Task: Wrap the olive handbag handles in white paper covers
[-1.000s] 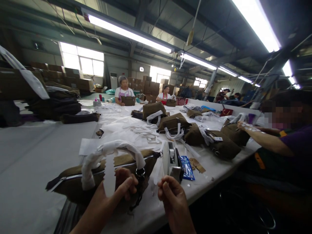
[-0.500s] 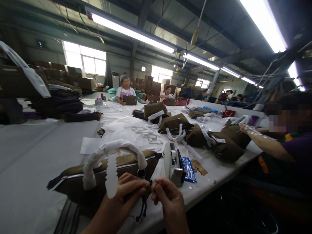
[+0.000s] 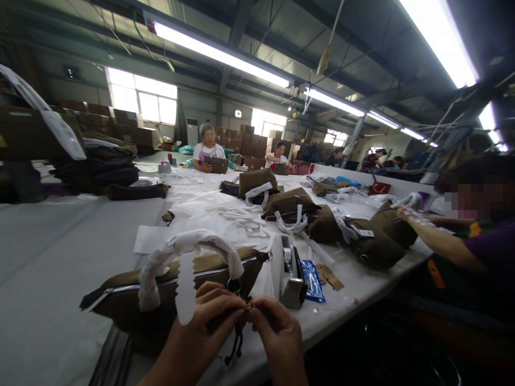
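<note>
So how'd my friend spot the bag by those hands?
Find the near end of the long white table. Left of the grey tape dispenser sits a brown fabric bag with a silver zip. Only it has a notched white strip in front.

No word or number can be read. Print is borne by a blue packet (image 3: 313,281) beyond and to the right of the right hand (image 3: 278,323), but it is too blurred to be made out. Farther right, a white tag (image 3: 365,233) is carried by a brown bag (image 3: 376,252); any marks on it are too small to be deciphered.
</note>
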A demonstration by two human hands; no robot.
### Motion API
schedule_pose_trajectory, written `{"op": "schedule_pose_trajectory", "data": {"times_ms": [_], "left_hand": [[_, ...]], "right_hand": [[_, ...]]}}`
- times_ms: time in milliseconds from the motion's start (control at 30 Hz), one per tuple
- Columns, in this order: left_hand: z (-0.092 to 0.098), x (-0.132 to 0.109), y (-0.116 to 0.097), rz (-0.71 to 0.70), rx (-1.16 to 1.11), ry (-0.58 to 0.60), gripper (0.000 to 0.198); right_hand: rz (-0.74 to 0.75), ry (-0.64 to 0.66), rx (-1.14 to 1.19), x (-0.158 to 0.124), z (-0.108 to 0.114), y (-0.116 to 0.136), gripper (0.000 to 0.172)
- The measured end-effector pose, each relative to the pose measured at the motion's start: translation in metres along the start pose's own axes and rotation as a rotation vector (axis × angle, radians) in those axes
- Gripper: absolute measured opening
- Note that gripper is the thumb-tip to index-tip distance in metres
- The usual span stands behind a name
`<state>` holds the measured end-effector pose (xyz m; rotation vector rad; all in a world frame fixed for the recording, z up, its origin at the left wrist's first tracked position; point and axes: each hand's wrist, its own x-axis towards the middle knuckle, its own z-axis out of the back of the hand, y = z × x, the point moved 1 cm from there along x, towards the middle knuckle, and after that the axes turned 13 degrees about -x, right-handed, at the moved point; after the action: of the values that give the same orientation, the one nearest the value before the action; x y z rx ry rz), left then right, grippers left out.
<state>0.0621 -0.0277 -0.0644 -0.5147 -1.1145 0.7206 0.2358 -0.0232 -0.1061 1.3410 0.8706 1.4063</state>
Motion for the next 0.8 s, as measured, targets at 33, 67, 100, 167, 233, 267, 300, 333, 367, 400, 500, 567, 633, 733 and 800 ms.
{"op": "schedule_pose_trajectory", "data": {"times_ms": [33,67,100,167,233,267,300,333,367,400,500,567,633,733,800], "left_hand": [[-0.0001,-0.0005,0.0001,0.000,0.003,0.001,0.015],[-0.0001,-0.0008,0.0002,0.005,0.005,0.002,0.015],[-0.0002,-0.0009,0.0002,0.010,0.004,0.006,0.014],[-0.0001,-0.0002,-0.0001,0.019,0.004,0.011,0.013],[0.0001,0.0011,-0.0005,0.022,0.007,0.019,0.011],[0.0002,0.0016,-0.0009,0.020,0.009,0.024,0.011],[0.0002,0.0020,-0.0012,0.019,0.010,0.028,0.011],[0.0003,0.0022,-0.0014,0.022,0.011,0.032,0.011],[0.0002,0.0020,-0.0017,0.025,0.012,0.032,0.011],[0.0002,0.0015,-0.0020,0.029,0.014,0.031,0.011],[-0.0005,-0.0007,-0.0023,0.046,0.031,0.027,0.010],[-0.0010,-0.0020,-0.0014,0.053,0.048,0.019,0.010],[-0.0013,-0.0028,0.0004,0.049,0.072,-0.001,0.011],[-0.0012,-0.0030,0.0039,0.013,0.105,-0.045,0.015],[-0.0012,-0.0030,0.0059,-0.013,0.105,-0.074,0.018]], "right_hand": [[0.006,-0.003,-0.014,0.0001,0.0002,0.0005,0.013],[0.010,-0.009,-0.030,0.0001,0.0004,0.0008,0.012],[0.015,-0.018,-0.046,0.0000,0.0007,0.0010,0.011],[0.030,-0.029,-0.075,-0.0004,0.0015,0.0009,0.011],[0.046,-0.031,-0.108,-0.0008,0.0025,0.0006,0.010],[0.053,-0.031,-0.126,-0.0011,0.0030,0.0005,0.009],[0.061,-0.029,-0.144,-0.0013,0.0034,0.0005,0.008],[0.068,-0.026,-0.159,-0.0015,0.0037,0.0006,0.007],[0.078,-0.023,-0.170,-0.0016,0.0039,0.0007,0.006],[0.087,-0.022,-0.175,-0.0016,0.0039,0.0009,0.006],[0.116,-0.020,-0.188,-0.0019,0.0033,0.0019,0.003],[0.140,-0.028,-0.201,-0.0026,0.0028,0.0032,0.003],[0.154,-0.036,-0.203,-0.0039,0.0024,0.0051,0.005],[0.152,-0.050,-0.190,-0.0059,0.0020,0.0082,0.007],[0.157,-0.054,-0.191,-0.0065,0.0014,0.0098,0.008]]}}
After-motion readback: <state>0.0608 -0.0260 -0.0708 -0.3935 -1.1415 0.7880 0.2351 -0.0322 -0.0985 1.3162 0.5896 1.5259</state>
